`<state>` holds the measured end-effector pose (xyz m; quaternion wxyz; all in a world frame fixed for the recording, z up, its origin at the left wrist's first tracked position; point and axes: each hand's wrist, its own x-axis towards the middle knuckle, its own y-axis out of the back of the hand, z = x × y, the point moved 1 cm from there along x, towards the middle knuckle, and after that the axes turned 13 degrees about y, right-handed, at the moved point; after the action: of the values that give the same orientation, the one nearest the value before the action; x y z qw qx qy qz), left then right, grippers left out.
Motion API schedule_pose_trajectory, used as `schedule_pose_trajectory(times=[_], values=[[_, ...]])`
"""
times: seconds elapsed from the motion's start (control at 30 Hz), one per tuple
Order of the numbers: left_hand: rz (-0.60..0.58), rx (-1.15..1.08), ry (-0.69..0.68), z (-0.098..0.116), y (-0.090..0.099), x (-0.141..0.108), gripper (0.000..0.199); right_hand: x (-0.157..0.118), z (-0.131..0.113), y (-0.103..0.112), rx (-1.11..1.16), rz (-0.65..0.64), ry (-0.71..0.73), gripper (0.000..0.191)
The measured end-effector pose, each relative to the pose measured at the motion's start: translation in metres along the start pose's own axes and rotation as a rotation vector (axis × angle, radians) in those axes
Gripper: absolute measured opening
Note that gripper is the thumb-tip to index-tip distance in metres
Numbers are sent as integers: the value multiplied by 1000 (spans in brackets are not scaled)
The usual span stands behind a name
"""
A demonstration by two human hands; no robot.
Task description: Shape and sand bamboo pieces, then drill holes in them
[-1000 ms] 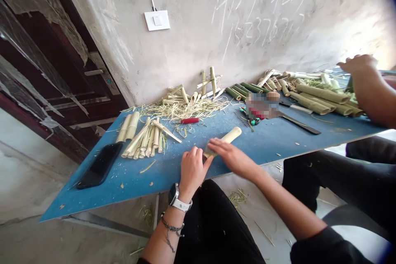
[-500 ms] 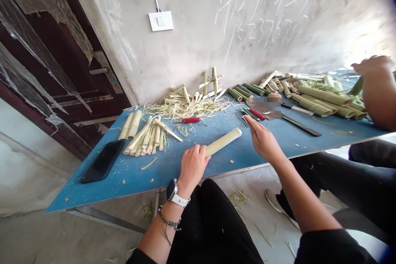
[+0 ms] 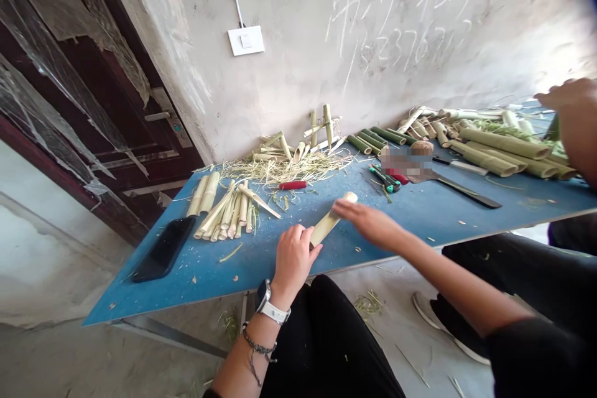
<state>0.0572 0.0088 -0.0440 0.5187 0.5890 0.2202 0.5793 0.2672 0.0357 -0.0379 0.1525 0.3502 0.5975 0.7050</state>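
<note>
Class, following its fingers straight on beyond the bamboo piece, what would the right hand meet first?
Probably the red handle, which lies roughly where the right hand points, beyond the bamboo piece; the hand's height is unclear, so it might pass above.

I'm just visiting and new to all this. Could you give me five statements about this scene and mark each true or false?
1. The left hand grips the near end of a pale-green bamboo piece. True.
2. A black rectangular phone lies on the blue tabletop. True.
3. The right hand is touching that phone. False: the right hand reaches over the bamboo piece.
4. The white rectangular switch plate is on the dark-red door. False: the switch plate is on the grey plaster wall.
5. A red cylindrical handle lies at the near edge of pale, stringy shavings. True.
</note>
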Motion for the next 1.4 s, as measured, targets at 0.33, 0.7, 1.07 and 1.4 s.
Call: schedule_pose_trajectory(times=[0.33, 0.7, 1.07, 1.4], values=[[34, -244, 72, -4, -6, -5, 23, 10, 15, -1, -74, -62, 10, 59], [37, -189, 171, -6, -5, -5, 22, -8, 71, -2, -31, 26, -210, 55], [54, -236, 188, -7, -4, -1, 22, 10, 2, 20, 72, 235, -7, 55], [30, -173, 102, -2, 2, -6, 26, 10, 26, -4, -98, -10, -78, 58]])
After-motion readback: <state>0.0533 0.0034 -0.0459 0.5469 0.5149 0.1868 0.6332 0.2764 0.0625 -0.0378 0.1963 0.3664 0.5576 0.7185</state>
